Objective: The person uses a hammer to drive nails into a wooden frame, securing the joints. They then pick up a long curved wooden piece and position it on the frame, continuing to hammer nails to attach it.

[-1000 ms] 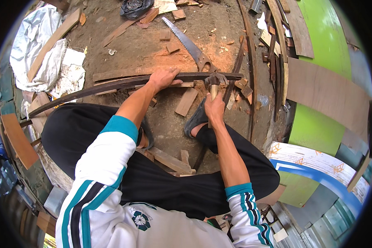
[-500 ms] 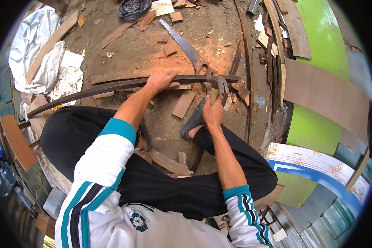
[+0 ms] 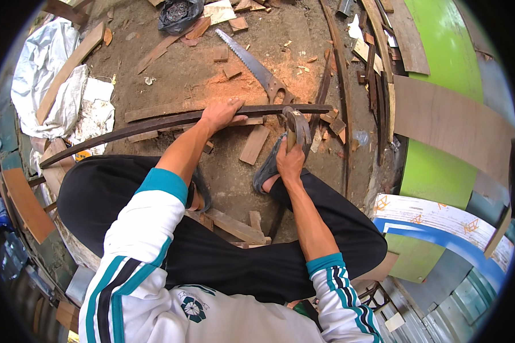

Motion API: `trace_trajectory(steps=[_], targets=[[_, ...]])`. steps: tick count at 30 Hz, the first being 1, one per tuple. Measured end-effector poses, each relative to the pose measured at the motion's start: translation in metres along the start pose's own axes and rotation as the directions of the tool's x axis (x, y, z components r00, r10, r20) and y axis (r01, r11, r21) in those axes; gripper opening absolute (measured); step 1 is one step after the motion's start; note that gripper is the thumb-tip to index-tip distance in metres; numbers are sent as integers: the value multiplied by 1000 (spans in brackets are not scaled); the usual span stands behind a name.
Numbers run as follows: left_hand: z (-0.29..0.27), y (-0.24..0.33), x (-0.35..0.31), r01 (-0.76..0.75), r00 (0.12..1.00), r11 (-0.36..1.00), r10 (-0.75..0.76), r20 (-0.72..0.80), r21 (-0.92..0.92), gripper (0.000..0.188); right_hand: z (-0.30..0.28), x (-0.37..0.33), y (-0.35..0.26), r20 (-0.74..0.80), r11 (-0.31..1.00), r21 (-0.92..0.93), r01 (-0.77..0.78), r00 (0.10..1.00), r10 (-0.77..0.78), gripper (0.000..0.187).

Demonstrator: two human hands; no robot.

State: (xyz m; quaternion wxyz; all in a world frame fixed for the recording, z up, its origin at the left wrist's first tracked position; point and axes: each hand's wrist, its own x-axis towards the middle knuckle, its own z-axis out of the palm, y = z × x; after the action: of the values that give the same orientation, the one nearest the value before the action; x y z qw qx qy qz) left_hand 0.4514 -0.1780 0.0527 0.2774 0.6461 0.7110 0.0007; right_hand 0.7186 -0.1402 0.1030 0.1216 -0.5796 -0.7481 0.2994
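A long, dark wooden strip runs from the left side toward the middle right, in front of my feet. My left hand is closed over it near its middle, with the fingers on the far side. In my right hand is a claw hammer, gripped by its wooden handle. The hammer's head is by the strip's right part; whether it touches is unclear. Just beyond lies a handsaw, its brown handle near the strip and its toothed blade pointing away to the left.
Orange sawdust and small wood offcuts litter the ground. A black plastic bag sits at the far side. White sacking with a board on it lies at left. Long wood strips and green panels line the right.
The hammer has turned in my right hand, and its head now sits slightly nearer to me. My left hand keeps its place on the wooden strip. The view has shifted slightly.
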Motion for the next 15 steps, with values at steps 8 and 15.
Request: trace_trajectory(steps=[8,15], targets=[[6,-7,3,-28,997,1000,28,-76,5,65,9,-4,7,281,950,-212,-228,917,283,51],[3,-2,1,-22,999,999,20,-45,-36,65,5,-5,4,-20,998,48,-36,999,37,43]])
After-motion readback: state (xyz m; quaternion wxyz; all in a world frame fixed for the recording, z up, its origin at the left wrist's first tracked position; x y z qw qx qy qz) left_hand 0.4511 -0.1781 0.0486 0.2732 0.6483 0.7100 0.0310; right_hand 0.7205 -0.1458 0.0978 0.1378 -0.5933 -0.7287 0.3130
